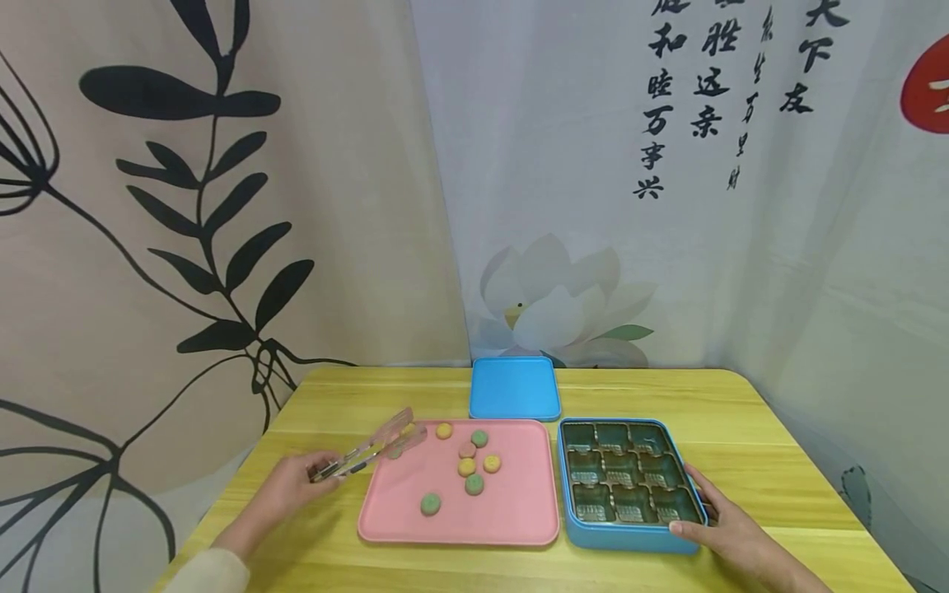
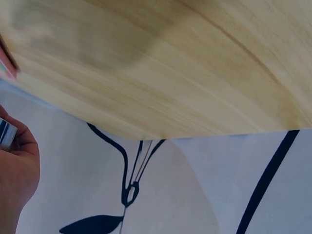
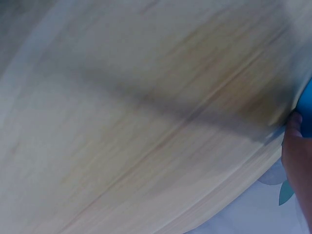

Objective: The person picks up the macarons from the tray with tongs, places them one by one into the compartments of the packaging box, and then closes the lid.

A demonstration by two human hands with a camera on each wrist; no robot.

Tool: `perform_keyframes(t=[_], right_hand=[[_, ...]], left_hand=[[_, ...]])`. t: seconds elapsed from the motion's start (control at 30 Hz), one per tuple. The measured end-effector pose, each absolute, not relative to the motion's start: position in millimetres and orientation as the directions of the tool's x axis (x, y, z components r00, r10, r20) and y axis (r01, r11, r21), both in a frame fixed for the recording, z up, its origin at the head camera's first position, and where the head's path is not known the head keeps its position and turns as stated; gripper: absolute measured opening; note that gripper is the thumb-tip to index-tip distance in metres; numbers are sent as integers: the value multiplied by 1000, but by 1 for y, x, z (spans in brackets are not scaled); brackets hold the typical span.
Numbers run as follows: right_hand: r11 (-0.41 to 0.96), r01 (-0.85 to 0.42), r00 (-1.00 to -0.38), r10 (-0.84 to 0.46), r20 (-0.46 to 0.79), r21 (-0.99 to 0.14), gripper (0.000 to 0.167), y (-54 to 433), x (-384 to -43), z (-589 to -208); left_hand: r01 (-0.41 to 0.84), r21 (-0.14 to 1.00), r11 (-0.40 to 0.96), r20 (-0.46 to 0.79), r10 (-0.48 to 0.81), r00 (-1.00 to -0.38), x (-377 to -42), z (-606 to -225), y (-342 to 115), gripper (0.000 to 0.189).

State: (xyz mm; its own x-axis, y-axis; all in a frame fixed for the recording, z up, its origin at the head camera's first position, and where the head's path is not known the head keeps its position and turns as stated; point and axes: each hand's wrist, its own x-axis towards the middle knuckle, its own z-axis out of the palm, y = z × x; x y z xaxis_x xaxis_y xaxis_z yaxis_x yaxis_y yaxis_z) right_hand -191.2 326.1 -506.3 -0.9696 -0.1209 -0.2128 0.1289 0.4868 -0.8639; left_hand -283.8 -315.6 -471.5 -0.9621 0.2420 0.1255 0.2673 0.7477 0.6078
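My left hand point(image 1: 292, 487) holds a pair of tongs point(image 1: 334, 469) with metal arms and clear tips. The tips are spread over the far left corner of a pink tray point(image 1: 393, 520), overlapping a yellow piece and a green piece point(image 1: 395, 453) there. Only the tongs' metal end point(image 2: 7, 132) shows in the left wrist view. Small round green, yellow and pink pieces point(image 1: 430, 504) lie scattered on the tray. My right hand point(image 1: 730, 527) grips the right side of a blue box point(image 1: 630, 538), thumb on its near rim. A dark plastic insert point(image 1: 621, 468) with several square compartments sits inside.
A flat blue lid point(image 1: 515, 389) lies behind the tray, near the far edge of the wooden table point(image 1: 786, 494). The box stands close to the tray's right side. A printed curtain point(image 1: 356, 206) hangs behind the table.
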Motion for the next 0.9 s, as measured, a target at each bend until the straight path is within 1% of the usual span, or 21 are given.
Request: perform_keyframes(t=[0.1, 0.2, 0.3, 0.43, 0.6, 0.73, 0.9], right_hand=[[485, 134, -968, -122, -218, -864, 97, 326, -192, -507], [483, 136, -967, -123, -221, -865, 96, 326, -192, -507], [485, 132, -968, -123, -217, -864, 97, 325, -192, -508], [479, 134, -969, -120, -216, -867, 97, 324, -191, -508], [497, 138, -969, -111, -221, -856, 97, 324, -192, -507], [498, 140, -969, -109, -222, -856, 97, 325, -193, -507], [494, 141, -969, -109, -222, -858, 96, 326, -194, -507]], left_hand=[[270, 620, 737, 103, 265, -959, -281, -474, -315, 29], [276, 631, 725, 82, 291, -953, -277, -476, -314, 25], [299, 643, 705, 78, 328, -941, -273, -477, -314, 24], [334, 650, 682, 77, 378, -923, -265, -479, -316, 26], [351, 679, 644, 69, 420, -905, -256, -483, -320, 24], [356, 698, 621, 69, 436, -897, -252, -487, -324, 22], [332, 714, 616, 38, 440, -897, -248, -489, -326, 24]])
